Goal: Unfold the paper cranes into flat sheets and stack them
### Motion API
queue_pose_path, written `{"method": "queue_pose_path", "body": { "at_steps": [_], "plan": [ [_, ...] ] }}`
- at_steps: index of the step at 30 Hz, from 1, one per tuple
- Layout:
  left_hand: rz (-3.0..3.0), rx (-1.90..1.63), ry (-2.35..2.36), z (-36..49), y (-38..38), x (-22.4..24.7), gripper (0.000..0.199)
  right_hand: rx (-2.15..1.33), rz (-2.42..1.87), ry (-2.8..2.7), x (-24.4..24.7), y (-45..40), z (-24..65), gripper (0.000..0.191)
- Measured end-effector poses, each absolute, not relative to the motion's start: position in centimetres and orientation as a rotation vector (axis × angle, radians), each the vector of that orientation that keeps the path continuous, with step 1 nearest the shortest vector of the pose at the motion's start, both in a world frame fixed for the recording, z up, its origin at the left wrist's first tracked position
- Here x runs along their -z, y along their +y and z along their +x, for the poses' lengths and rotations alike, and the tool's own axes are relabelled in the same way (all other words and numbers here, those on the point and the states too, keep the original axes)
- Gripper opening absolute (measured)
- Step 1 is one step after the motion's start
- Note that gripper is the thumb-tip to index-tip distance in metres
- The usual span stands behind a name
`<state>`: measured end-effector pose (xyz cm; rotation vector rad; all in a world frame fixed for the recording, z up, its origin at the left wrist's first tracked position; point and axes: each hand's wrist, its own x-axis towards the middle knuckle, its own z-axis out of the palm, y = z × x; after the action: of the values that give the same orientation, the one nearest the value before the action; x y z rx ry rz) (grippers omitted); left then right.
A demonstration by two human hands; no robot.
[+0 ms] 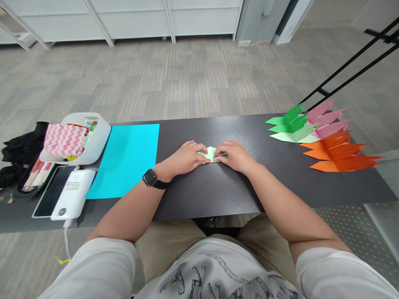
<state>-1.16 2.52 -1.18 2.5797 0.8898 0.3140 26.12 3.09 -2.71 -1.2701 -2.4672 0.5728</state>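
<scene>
A small piece of folded light green paper (pixel 211 154) lies on the dark table in front of me. My left hand (pixel 190 156) grips its left end between thumb and fingers. At the right end, my right hand (pixel 234 155) pinches the paper the same way. Only the paper's middle shows between the two hands; both ends are partly covered by fingers. A black smartwatch (pixel 150 177) is on my left wrist.
Folded paper pieces in green (pixel 291 120), pink (pixel 330 118) and orange (pixel 339 153) stand at the right. Left are a cyan sheet (pixel 127 160), a white basket (pixel 99 139), a phone (pixel 51 193) and a white power bank (pixel 73 193) with a cable.
</scene>
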Motion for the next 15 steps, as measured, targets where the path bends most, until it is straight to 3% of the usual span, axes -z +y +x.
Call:
{"method": "queue_pose_path", "body": {
  "at_steps": [8, 15],
  "plan": [
    [2.584, -0.29, 0.921, -1.1, 2.4, 1.2, 0.032, -0.58, -1.218, -2.524, 2.4, 3.7, 28.2, 0.024],
    [2.578, -0.322, 0.898, -1.2, 2.6, 1.6, 0.029, -0.724, -1.193, -2.364, 1.2, 4.3, 30.3, 0.014]
  ]
}}
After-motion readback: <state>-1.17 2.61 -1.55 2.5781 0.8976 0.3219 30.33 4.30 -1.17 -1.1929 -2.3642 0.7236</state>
